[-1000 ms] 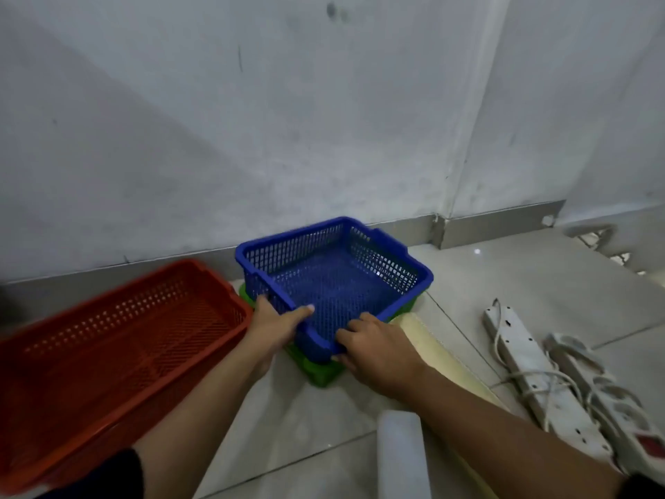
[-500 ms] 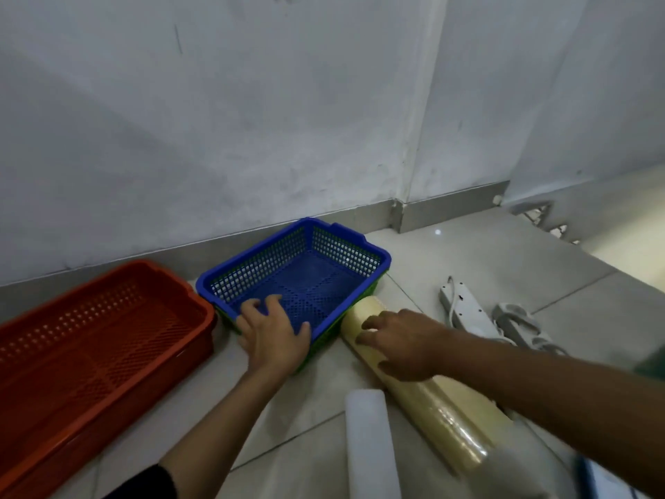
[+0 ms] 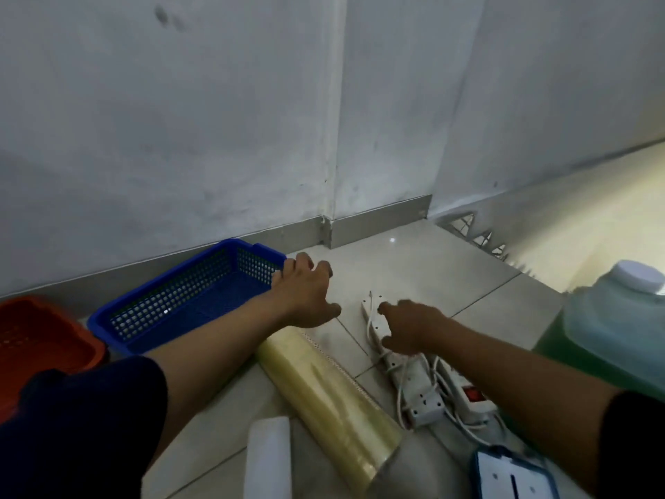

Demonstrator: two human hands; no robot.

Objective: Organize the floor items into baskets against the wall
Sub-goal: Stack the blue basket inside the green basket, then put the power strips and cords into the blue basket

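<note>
An empty blue mesh basket (image 3: pixel 172 300) sits on the floor by the wall, with an orange basket (image 3: pixel 39 340) to its left. My left hand (image 3: pixel 306 293) hovers open just right of the blue basket's corner, fingers spread, holding nothing. My right hand (image 3: pixel 410 327) reaches onto the far end of a white power strip (image 3: pixel 414 387) lying on the tiles; its fingers curl over the strip, but a firm grip is not clear. A second power strip (image 3: pixel 467 394) with a red switch lies beside it, cords tangled.
A yellowish roll of clear film (image 3: pixel 324 387) lies diagonally between my arms. A white roll (image 3: pixel 268 459) sits at the bottom edge. A jug of green liquid with a white cap (image 3: pixel 611 333) stands at the right. A blue-and-white item (image 3: pixel 511 477) lies bottom right.
Both hands left the blue basket and moved right. My right hand passed from the film roll to the power strip. The view swung right, showing the green jug.
</note>
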